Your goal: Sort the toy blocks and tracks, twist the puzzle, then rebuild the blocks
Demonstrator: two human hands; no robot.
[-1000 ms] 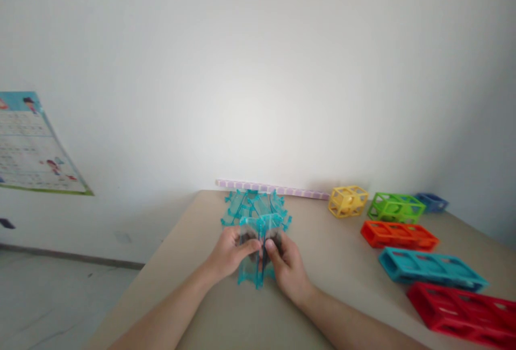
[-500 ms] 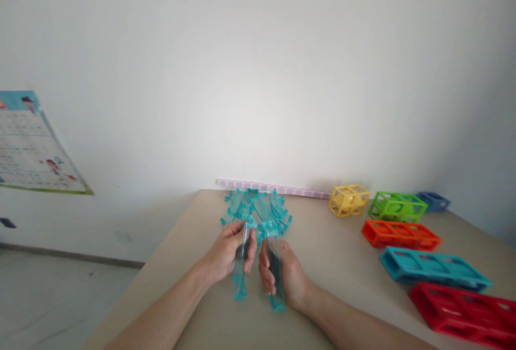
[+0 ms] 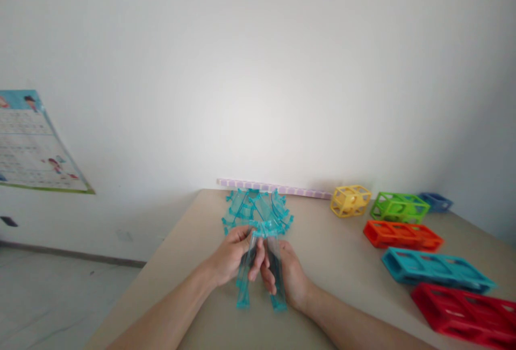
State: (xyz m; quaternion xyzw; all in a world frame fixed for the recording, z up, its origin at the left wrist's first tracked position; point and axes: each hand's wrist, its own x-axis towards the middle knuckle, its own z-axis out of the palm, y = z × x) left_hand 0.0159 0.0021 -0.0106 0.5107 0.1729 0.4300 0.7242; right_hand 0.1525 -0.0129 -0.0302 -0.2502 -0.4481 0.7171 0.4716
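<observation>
My left hand (image 3: 237, 256) is closed around a clear teal plastic piece (image 3: 244, 280), long and narrow with flared ends. A matching clear teal piece (image 3: 277, 275) is gripped in my right hand (image 3: 287, 275). Both pieces hang lengthwise toward me, side by side, their far ends close together; whether these ends touch I cannot tell. Beyond my fingers lies a pile of similar teal pieces (image 3: 258, 207) near the back edge of the table. Some fingers are hidden behind the pieces they hold.
On the tan table (image 3: 330, 275), the right side carries frame-like blocks: yellow (image 3: 350, 201), green (image 3: 399, 207), dark blue (image 3: 436, 202), orange (image 3: 403, 235), blue (image 3: 437, 268) and red (image 3: 463, 309). A purple-and-white strip (image 3: 274, 187) runs along the wall. A poster (image 3: 36, 145) hangs at left.
My left hand and its piece have moved right and slightly toward me, closing the gap to the piece in my right hand. The right hand has hardly moved.
</observation>
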